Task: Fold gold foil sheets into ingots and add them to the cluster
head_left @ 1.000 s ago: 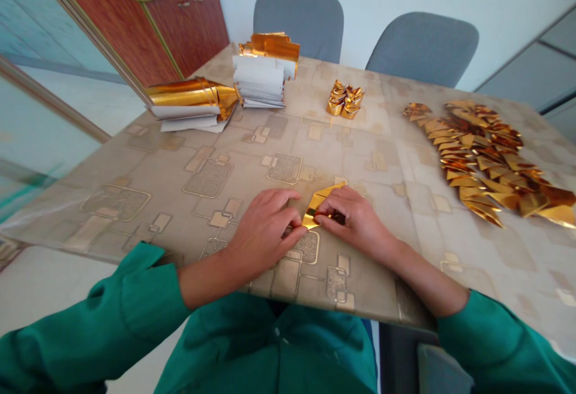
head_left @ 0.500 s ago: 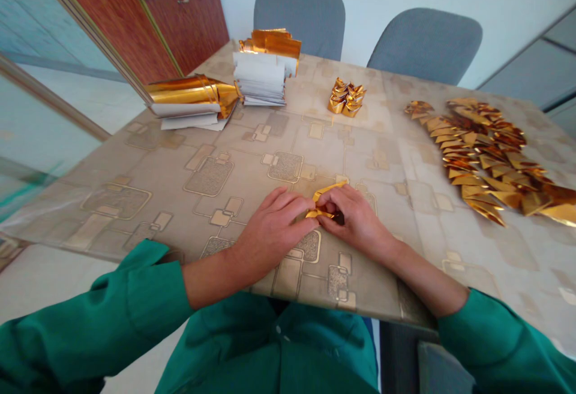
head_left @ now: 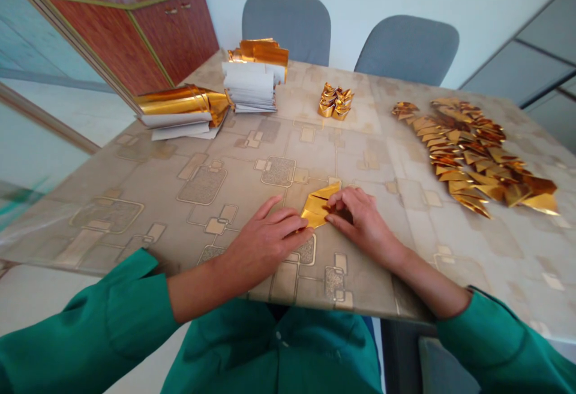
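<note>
A folded piece of gold foil paper lies on the patterned tablecloth in front of me, its slanted panels and a crease facing up. At its lower left edge, the thumb and fingertips of my left hand grip the foil. My right hand pinches the right edge between thumb and curled fingers. Part of each edge is hidden under the fingertips. Further right spreads a pile of folded gold foil pieces, overlapping in rows.
Stacks of gold-and-white paper sheets, one flat and one taller, stand at the back left. A small cluster of folded gold pieces sits at the back middle. Two grey chairs and a wooden cabinet are beyond the table.
The gold foil paper now lies flatter, with more of its surface showing. My hands have moved slightly apart along it. The whole view has shifted a little.
</note>
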`<action>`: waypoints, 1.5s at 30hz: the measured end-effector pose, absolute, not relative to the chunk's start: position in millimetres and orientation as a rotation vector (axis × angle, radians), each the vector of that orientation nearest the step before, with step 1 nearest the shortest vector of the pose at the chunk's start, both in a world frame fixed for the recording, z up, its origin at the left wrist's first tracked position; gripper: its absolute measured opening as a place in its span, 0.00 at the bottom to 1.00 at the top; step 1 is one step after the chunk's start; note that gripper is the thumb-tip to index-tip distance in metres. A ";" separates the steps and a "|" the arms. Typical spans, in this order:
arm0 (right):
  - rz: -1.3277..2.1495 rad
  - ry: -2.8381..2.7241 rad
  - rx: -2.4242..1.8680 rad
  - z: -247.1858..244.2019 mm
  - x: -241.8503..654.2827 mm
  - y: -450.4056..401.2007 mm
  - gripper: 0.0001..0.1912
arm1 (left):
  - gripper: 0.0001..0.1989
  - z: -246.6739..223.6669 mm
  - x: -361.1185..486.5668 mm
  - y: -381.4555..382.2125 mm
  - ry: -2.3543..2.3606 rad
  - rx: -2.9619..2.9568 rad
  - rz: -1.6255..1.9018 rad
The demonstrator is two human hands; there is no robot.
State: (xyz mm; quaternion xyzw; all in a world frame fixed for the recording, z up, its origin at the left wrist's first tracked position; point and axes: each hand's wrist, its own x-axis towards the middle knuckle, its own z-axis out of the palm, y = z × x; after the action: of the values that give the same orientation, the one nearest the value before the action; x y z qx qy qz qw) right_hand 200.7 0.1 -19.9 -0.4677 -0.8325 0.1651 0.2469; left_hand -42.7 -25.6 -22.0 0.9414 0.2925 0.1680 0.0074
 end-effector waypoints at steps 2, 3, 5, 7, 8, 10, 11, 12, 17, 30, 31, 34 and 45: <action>0.331 -2.306 -1.218 -16.2 199.6 -3.4 0.01 | 0.14 -23.9 -43.3 -26.2 0.908 2.940 0.524; 0.251 -2.351 -1.165 -13.9 198.4 -6.2 0.02 | 0.14 -24.4 -43.2 -26.3 0.907 2.942 0.520; 0.097 -2.492 -1.019 -9.2 196.1 -12.8 0.08 | 0.14 -24.3 -42.5 -26.2 0.907 2.948 0.512; -0.006 -2.619 -0.898 -6.2 195.9 -19.6 0.10 | 0.14 -23.1 -41.7 -26.0 0.906 2.957 0.500; -0.042 -2.661 -0.876 -5.7 197.0 -22.3 0.10 | 0.14 -22.3 -41.4 -26.0 0.906 2.961 0.493; -0.090 -2.698 -0.875 -6.3 201.0 -26.0 0.10 | 0.14 -20.9 -41.7 -26.7 0.907 2.974 0.483; -0.100 -2.699 -0.887 -7.2 203.4 -26.9 0.10 | 0.14 -20.3 -42.2 -27.4 0.909 2.982 0.481; -0.104 -2.690 -0.898 -8.4 205.6 -27.3 0.10 | 0.14 -19.9 -43.0 -28.5 0.912 2.989 0.479; -0.084 -2.634 -0.954 -11.9 211.3 -26.4 0.10 | 0.16 -18.8 -51.8 -36.0 0.941 2.996 0.461; -0.074 -2.616 -0.979 -6.3 214.7 -25.2 0.09 | 0.11 -14.7 -59.4 -33.1 0.907 2.993 0.480; -0.030 -2.618 -0.978 -5.1 214.2 -23.6 0.09 | 0.10 -13.9 -54.9 -29.3 0.891 2.997 0.559; 0.187 -2.529 -0.961 2.0 215.1 -13.8 0.11 | 0.10 -10.0 -40.0 -16.6 0.904 3.001 0.552; 0.641 -2.213 -1.093 -2.3 205.6 52.3 0.08 | 0.09 -9.1 -34.3 -1.5 0.920 3.028 0.494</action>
State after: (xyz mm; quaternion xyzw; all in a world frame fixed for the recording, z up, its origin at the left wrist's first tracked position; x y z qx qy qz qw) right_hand 205.6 52.3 -2.3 -0.4099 -0.8301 0.2404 0.2916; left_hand -34.3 -1.5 -9.1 0.9449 0.2870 0.1542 -0.0309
